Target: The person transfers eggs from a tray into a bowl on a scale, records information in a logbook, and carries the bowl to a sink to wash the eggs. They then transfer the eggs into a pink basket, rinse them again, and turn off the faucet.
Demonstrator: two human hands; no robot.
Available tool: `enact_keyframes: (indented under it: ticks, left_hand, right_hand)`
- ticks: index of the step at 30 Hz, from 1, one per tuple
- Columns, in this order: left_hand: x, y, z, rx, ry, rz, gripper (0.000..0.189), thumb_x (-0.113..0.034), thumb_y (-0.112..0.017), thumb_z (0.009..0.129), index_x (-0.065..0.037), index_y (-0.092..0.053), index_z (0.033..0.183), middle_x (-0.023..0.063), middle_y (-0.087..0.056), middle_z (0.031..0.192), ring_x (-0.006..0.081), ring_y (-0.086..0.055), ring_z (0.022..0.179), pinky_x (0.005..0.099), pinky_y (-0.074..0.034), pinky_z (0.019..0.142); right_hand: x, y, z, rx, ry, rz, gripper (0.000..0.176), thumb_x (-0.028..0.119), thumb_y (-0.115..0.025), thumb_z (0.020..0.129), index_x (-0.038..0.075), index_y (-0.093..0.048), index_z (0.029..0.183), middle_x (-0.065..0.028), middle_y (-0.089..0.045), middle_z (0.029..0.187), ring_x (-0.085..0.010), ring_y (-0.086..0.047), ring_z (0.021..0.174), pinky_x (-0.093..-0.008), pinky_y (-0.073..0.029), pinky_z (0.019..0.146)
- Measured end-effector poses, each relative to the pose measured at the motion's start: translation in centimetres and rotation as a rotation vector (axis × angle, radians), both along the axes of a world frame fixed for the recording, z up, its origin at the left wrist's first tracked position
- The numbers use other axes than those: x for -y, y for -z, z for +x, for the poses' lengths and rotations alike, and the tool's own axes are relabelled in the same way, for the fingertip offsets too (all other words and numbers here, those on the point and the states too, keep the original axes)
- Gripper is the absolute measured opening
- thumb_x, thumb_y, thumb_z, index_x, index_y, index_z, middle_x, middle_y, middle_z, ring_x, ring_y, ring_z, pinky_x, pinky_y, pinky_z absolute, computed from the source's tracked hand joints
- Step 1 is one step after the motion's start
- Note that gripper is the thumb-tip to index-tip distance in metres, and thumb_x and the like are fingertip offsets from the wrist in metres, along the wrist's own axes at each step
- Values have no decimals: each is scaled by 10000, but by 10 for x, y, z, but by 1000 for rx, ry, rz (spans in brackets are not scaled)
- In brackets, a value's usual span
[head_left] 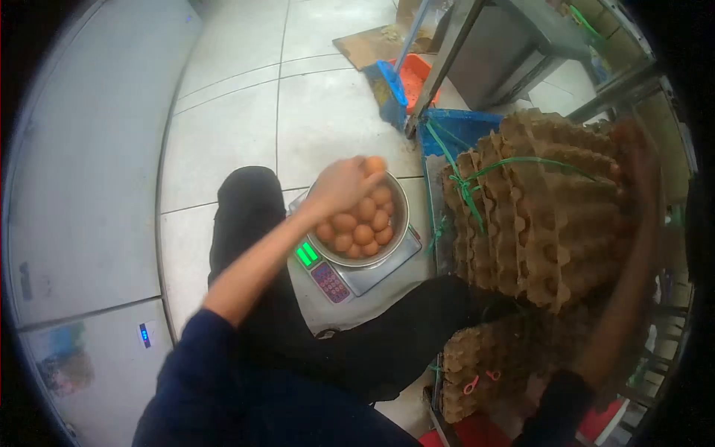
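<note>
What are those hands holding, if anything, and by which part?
The left hand appears to hold an egg by its near side, over the bowl. The right hand, by the cartons, is too blurred to tell.

The eggs [363, 234] are brown, to my eye almost orange, and their bowl [403, 205] is silver. The digital display [307, 254] shines bright green. The egg trays [538, 216] are plain brown, the string [466, 186] green, the floor tiles [223, 141] white with dark lines.

Egg shop or storeroom, seemingly. Egg trays [536, 216], stacked, string-tied; scale [387, 274], lit display [306, 254] at left edge, bowl [403, 223] of eggs [363, 234] atop; tiled floor [223, 134].
</note>
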State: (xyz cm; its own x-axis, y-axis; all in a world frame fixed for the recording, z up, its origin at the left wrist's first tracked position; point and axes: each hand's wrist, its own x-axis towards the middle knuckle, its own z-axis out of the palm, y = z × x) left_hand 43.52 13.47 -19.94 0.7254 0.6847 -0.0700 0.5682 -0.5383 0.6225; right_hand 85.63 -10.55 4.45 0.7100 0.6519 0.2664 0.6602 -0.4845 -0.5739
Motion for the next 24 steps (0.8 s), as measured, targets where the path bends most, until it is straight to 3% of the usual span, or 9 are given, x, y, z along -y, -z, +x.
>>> enact_keyframes:
  ticks: [2, 5, 9, 11, 13, 14, 16, 18, 24]
  left_hand:
    - [15, 23, -20, 23, -161, -31, 468, -436, -602, 893, -16, -617, 1100, 240, -666, 911, 429, -629, 913, 494, -493, 774]
    - [28, 62, -41, 43, -343, -21, 440, -381, -598, 905, -17, -565, 1150, 251, -660, 959, 441, -615, 959, 503, -486, 791]
    - [27, 80, -53, -44, -432, -108, 379, -329, -587, 908, -25, -525, 1125, 239, -644, 1031, 440, -613, 965, 516, -480, 807]
    - [27, 83, -58, -79, -443, -117, 371, -312, -582, 907, -22, -524, 1131, 234, -635, 1074, 434, -610, 983, 514, -480, 825]
    - [28, 87, -56, -73, -442, -61, 400, -288, -573, 912, -11, -513, 1194, 244, -621, 1109, 437, -601, 1012, 504, -481, 848]
    - [28, 96, -59, -55, -447, -56, 438, -284, -574, 907, -20, -493, 1247, 253, -609, 1138, 440, -599, 1021, 508, -481, 851]
    - [27, 115, -65, 14, -394, -47, 528, -277, -576, 897, -38, -452, 1351, 271, -586, 1195, 447, -594, 1039, 517, -481, 856]
    - [33, 103, -68, 149, -363, -137, 502, -176, -548, 895, -10, -460, 1360, 255, -525, 1302, 415, -504, 1201, 453, -408, 1015]
    - [42, 100, -66, -124, -205, -29, 653, -159, -614, 868, 17, -319, 1424, 300, -449, 1279, 461, -475, 1160, 491, -397, 1014]
  right_hand:
    - [-3, -12, -47, 225, -48, 66, 534, 481, -566, 946, 61, -599, 1274, -131, -618, 1249, -204, -587, 1160, -336, -446, 972]
    - [-14, -1, -164, 194, -30, 207, 495, 448, -587, 945, 71, -596, 1266, -112, -639, 1157, -159, -619, 1030, -289, -482, 878]
    - [-37, 80, -298, -594, 42, 233, 434, 322, -641, 930, 76, -560, 1279, 4, -604, 841, -43, -515, 577, -183, -409, 419]
    - [-50, 169, -336, -1008, 47, 270, 464, 326, -652, 924, 68, -547, 1294, -12, -616, 836, -59, -561, 625, -192, -436, 444]
    - [-71, 242, -366, -1038, 83, 179, 497, 345, -652, 920, 55, -534, 1306, -89, -635, 968, -131, -619, 749, -268, -530, 580]
    - [-80, 289, -376, -883, 101, 207, 486, 293, -649, 909, 24, -527, 1295, -152, -635, 1060, -254, -634, 917, -378, -531, 808]
    - [-102, 339, -392, -378, 155, 243, 439, 199, -619, 891, -17, -529, 1263, -221, -605, 1148, -366, -578, 1069, -442, -434, 979]
    - [-115, 353, -403, -316, 303, 101, 365, 161, -558, 897, -6, -548, 1221, -232, -591, 1161, -417, -529, 1125, -445, -417, 991]
    - [-115, 348, -423, -322, 359, -128, 601, 139, -567, 877, 76, -334, 1427, -270, -399, 1352, -475, -447, 1183, -519, -419, 993]
